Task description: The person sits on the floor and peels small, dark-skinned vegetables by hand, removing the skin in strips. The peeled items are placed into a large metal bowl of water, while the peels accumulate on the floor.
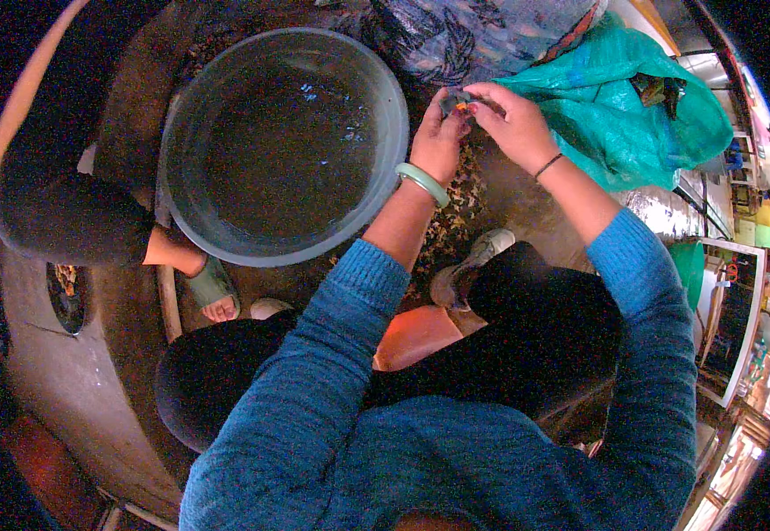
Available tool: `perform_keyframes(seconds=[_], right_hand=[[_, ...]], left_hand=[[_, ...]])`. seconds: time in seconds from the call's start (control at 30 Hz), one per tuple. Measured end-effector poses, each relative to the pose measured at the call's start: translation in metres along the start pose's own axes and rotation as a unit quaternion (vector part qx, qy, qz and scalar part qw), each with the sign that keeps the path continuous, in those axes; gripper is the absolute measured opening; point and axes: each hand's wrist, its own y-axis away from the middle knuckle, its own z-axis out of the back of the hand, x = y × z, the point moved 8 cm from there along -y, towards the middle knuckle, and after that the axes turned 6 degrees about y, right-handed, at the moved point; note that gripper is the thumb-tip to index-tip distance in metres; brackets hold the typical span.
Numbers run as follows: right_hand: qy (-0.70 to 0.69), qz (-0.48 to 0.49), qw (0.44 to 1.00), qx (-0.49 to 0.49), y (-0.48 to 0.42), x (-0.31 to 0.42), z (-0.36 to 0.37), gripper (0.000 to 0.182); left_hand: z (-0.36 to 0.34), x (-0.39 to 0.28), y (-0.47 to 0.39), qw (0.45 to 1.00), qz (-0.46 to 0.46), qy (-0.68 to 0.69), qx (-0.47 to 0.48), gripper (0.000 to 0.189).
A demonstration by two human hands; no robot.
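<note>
My left hand (439, 139), with a pale green bangle at the wrist, grips a small dark grey item (453, 101) that has an orange spot. My right hand (516, 126), wearing a thin dark wristband, meets it from the other side, thumb and forefinger on the same item. Fingers cover much of it, so its kind is unclear. Left of my hands stands a large translucent plastic basin (395, 86) with dark contents that I cannot make out. A green woven plastic sack (597, 106) lies just beyond my right hand, dark pieces showing at its opening.
Brown scraps (461, 192) litter the floor between the basin and my shoe (491, 245). Another person's knee (73, 219) and sandalled foot (216, 299) are left of the basin. Patterned fabric (491, 33) bulges at the top. A white-framed panel (733, 318) stands at right.
</note>
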Motion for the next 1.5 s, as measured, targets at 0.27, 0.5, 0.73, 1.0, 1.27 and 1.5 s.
perform_keyframes(seconds=[0.27,0.5,0.73,1.0,1.27,1.5], right_hand=[[-0.092,-0.106,0.989,-0.045,-0.003,-0.04,0.01,0.02],[0.029,-0.071,0.992,-0.105,-0.006,-0.037,0.081,0.018],[0.164,-0.101,0.979,-0.067,0.013,-0.113,0.242,0.024],[0.628,-0.209,0.747,-0.06,0.028,-0.183,0.373,0.032],[0.104,-0.09,0.963,-0.232,0.036,-0.091,0.297,0.036],[0.031,-0.149,0.982,-0.112,0.035,-0.009,0.191,0.03]], left_hand=[[-0.017,-0.018,0.019,0.952,-0.094,-0.29,0.023,0.054],[0.076,-0.072,-0.018,0.841,-0.218,-0.467,-0.165,0.034],[0.39,-0.075,-0.038,0.508,0.107,-0.801,-0.297,0.055],[0.423,-0.012,0.004,0.523,0.361,-0.76,-0.134,0.067],[0.314,-0.029,-0.026,0.524,0.179,-0.826,-0.111,0.069],[0.31,0.011,-0.019,0.451,0.319,-0.833,0.029,0.052]])
